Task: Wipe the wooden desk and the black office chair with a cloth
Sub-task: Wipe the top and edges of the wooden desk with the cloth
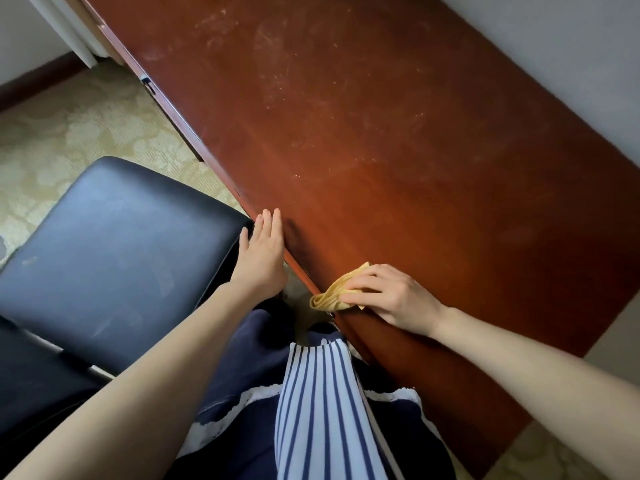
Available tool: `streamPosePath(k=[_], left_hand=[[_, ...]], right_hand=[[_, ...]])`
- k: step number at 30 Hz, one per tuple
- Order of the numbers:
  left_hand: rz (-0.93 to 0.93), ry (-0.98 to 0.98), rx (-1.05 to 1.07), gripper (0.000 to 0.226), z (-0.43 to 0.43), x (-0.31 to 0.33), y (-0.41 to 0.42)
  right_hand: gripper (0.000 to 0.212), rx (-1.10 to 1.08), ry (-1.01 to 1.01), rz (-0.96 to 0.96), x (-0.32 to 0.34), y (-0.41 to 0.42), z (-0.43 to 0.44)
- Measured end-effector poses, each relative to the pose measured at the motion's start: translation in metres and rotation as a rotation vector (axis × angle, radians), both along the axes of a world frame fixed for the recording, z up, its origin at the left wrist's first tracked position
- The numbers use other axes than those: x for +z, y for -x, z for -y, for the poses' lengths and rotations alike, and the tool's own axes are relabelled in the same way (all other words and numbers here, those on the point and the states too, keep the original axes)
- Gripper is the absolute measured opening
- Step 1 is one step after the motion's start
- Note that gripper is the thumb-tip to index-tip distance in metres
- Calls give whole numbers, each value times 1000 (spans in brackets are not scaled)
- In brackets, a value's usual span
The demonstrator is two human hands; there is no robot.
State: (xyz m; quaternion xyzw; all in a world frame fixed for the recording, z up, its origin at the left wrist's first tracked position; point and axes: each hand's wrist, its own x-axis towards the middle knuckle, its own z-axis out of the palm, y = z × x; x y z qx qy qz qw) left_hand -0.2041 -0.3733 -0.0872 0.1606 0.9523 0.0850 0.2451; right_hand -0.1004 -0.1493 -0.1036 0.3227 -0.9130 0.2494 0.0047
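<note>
The reddish-brown wooden desk [381, 150] runs diagonally from top left to bottom right, with dusty smears on its far half. A folded yellow cloth [332, 294] lies on the desk's near edge. My right hand [391, 296] lies on top of the cloth with curled fingers, pressing it against the wood. My left hand [261, 251] has straight fingers, its fingertips touching the desk's edge beside the chair. The black office chair [114, 258] stands to the left of the desk, its padded seat showing faint scuffs.
Patterned beige carpet [86, 123] covers the floor left of the desk. A grey wall [554, 57] borders the desk's far side. A white door frame [69, 32] stands at top left. My striped top and dark skirt fill the bottom centre.
</note>
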Motion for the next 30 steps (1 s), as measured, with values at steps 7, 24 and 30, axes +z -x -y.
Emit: streamPosePath(k=[7,24,30], left_hand=[[-3,-72,166,87,16,3,3],[-29,-39,228,79,15,8,0],[12,-52,-18,88,-46,7,-3]], right_hand=[[23,89,-74,33,10,61,24],[36,-350,85,50,3,72,70],[39,-446,83,-4,-2,4,12]])
